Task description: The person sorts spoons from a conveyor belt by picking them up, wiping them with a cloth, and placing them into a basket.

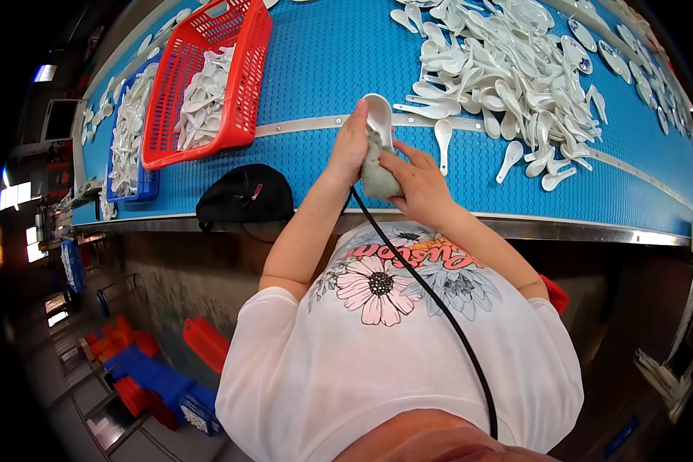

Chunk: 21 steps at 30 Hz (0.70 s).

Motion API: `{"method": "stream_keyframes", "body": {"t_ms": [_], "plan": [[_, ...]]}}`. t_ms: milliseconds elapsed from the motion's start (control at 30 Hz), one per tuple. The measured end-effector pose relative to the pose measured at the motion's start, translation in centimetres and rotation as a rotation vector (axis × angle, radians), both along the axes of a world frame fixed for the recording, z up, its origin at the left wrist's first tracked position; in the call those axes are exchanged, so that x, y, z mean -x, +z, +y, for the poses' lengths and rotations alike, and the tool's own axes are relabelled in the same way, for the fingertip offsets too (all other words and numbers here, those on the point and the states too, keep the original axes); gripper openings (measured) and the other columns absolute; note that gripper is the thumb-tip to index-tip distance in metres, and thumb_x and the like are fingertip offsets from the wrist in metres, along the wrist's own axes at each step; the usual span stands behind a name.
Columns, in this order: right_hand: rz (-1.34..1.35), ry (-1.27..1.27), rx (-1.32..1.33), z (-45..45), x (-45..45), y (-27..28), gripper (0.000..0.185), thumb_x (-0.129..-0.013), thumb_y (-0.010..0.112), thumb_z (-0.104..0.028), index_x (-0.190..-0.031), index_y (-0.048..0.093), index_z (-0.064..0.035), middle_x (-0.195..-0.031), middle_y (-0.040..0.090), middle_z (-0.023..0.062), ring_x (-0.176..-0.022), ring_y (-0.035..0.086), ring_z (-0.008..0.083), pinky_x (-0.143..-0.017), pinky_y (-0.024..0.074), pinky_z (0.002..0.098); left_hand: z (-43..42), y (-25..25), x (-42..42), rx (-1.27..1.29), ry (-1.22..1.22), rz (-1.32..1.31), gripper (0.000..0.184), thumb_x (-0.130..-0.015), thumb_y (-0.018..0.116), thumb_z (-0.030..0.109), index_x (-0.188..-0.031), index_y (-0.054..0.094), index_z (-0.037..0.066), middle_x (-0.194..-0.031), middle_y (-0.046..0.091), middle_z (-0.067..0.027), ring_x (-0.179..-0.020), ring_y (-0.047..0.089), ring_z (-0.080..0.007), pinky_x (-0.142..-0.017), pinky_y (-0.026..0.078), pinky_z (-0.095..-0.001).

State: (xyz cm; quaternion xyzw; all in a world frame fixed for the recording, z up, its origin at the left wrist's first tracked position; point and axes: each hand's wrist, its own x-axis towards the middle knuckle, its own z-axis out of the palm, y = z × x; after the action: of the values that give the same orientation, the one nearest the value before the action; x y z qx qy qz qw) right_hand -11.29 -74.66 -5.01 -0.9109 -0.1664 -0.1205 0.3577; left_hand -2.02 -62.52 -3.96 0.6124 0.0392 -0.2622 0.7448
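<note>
A white ceramic soup spoon [379,115] is held bowl up over the near edge of the blue table. My left hand [349,148] is closed along its left side, thumb by the bowl. A grey-green cloth [379,175] wraps the spoon's lower part and hides the handle. From the right, my right hand [422,183] grips this cloth, fingers pressed against it. Just right of my hands, a single white spoon [443,138] lies across the metal strip. Beyond it spreads a big heap of white spoons [508,85].
At the left stand a red plastic basket [242,100] and a blue basket [148,185], both holding white spoons. A black bag [242,196] sits at the table's near edge. Patterned dishes [614,60] line the far right. A black cable [439,300] runs down my shirt.
</note>
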Motion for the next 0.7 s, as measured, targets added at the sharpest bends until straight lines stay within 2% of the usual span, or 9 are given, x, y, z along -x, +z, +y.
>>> {"method": "stream_keyframes", "body": {"t_ms": [167, 233, 300, 367, 400, 467, 500, 567, 700], "plan": [[-0.146, 0.013, -0.097, -0.9, -0.9, -0.6, 0.058, -0.058, 0.071, -0.010, -0.111, 0.047, -0.0108, -0.116, 0.050, 0.0093, -0.111, 0.044, 0.0279, -0.084, 0.0392, 0.0398, -0.2, 0.7, -0.4, 0.175, 0.105, 0.135, 0.055, -0.088, 0.031, 0.051, -0.107, 0.046, 0.001, -0.092, 0.057, -0.0142, -0.081, 0.058, -0.0221, -0.071, 0.049, -0.0342], [0.158, -0.037, -0.427, -2.0, -0.7, -1.6, 0.055, -0.062, 0.069, -0.009, -0.112, 0.046, -0.0101, -0.113, 0.051, 0.0103, -0.108, 0.048, 0.0271, -0.080, 0.0432, 0.0383, 0.4, -0.8, -1.0, 0.241, 0.124, 0.142, 0.054, -0.089, 0.031, 0.051, -0.108, 0.045, 0.002, -0.093, 0.056, -0.0139, -0.083, 0.058, -0.0224, -0.072, 0.048, -0.0357], [0.637, 0.101, -1.133, -5.0, -0.2, -0.2, 0.048, -0.068, 0.067, -0.012, -0.111, 0.047, -0.0066, -0.107, 0.054, 0.0112, -0.096, 0.055, 0.0232, -0.075, 0.0465, 0.0354, 0.9, 0.5, -0.6, 0.276, 0.147, 0.220, 0.053, -0.089, 0.027, 0.050, -0.111, 0.043, 0.004, -0.094, 0.055, -0.0135, -0.085, 0.058, -0.0256, -0.068, 0.050, -0.0388], [0.552, 0.252, -1.537, -7.2, 0.8, 0.6, 0.044, -0.073, 0.065, -0.018, -0.110, 0.047, -0.0022, -0.101, 0.055, 0.0104, -0.082, 0.057, 0.0179, -0.069, 0.0475, 0.0311, 1.7, 0.3, -0.6, 0.305, 0.101, 0.214, 0.054, -0.090, 0.026, 0.050, -0.112, 0.043, 0.004, -0.094, 0.055, -0.0134, -0.086, 0.059, -0.0271, -0.065, 0.051, -0.0388], [0.370, 0.137, -1.639, -7.3, 0.2, -0.1, 0.045, -0.076, 0.062, -0.024, -0.110, 0.046, 0.0015, -0.099, 0.055, 0.0108, -0.076, 0.055, 0.0175, -0.064, 0.0465, 0.0289, 1.9, 0.1, -0.6, 0.335, 0.038, 0.215, 0.054, -0.090, 0.024, 0.050, -0.112, 0.043, 0.004, -0.094, 0.055, -0.0134, -0.087, 0.059, -0.0287, -0.062, 0.052, -0.0389], [0.515, -0.340, -1.528, -8.9, 0.8, 0.1, 0.041, -0.079, 0.058, -0.023, -0.112, 0.045, -0.0019, -0.098, 0.055, 0.0093, -0.077, 0.055, 0.0178, -0.060, 0.0454, 0.0279, 1.9, 0.0, -0.6, 0.345, 0.022, 0.200, 0.057, -0.089, 0.022, 0.052, -0.113, 0.042, 0.004, -0.095, 0.055, -0.0132, -0.088, 0.059, -0.0309, -0.057, 0.053, -0.0376], [0.514, -0.339, -1.526, -9.3, 0.7, -0.5, 0.041, -0.079, 0.058, -0.023, -0.112, 0.045, -0.0019, -0.098, 0.055, 0.0093, -0.077, 0.055, 0.0178, -0.060, 0.0454, 0.0279, 1.9, 0.1, -0.4, 0.373, -0.003, 0.215, 0.055, -0.090, 0.023, 0.050, -0.115, 0.041, 0.004, -0.097, 0.055, -0.0133, -0.087, 0.059, -0.0305, -0.058, 0.053, -0.0374], [0.543, -0.215, -2.120, -9.4, 0.5, -3.1, 0.034, -0.083, 0.054, -0.021, -0.113, 0.046, -0.0087, -0.096, 0.055, 0.0064, -0.079, 0.054, 0.0164, -0.058, 0.0449, 0.0279, 1.6, 0.6, 0.2, 0.403, -0.033, 0.233, 0.054, -0.090, 0.024, 0.048, -0.116, 0.040, 0.004, -0.098, 0.055, -0.0135, -0.087, 0.059, -0.0300, -0.059, 0.053, -0.0371], [0.735, -0.382, -1.787, -8.0, 0.8, -5.8, 0.031, -0.085, 0.049, -0.021, -0.115, 0.046, -0.0147, -0.104, 0.054, 0.0055, -0.088, 0.055, 0.0183, -0.062, 0.0444, 0.0286, 1.4, 0.3, 0.7, 0.261, -0.136, 0.103, 0.041, -0.083, 0.050, 0.020, -0.118, 0.038, 0.004, -0.104, 0.055, -0.0130, -0.086, 0.059, -0.0245, -0.063, 0.052, -0.0333]]}}
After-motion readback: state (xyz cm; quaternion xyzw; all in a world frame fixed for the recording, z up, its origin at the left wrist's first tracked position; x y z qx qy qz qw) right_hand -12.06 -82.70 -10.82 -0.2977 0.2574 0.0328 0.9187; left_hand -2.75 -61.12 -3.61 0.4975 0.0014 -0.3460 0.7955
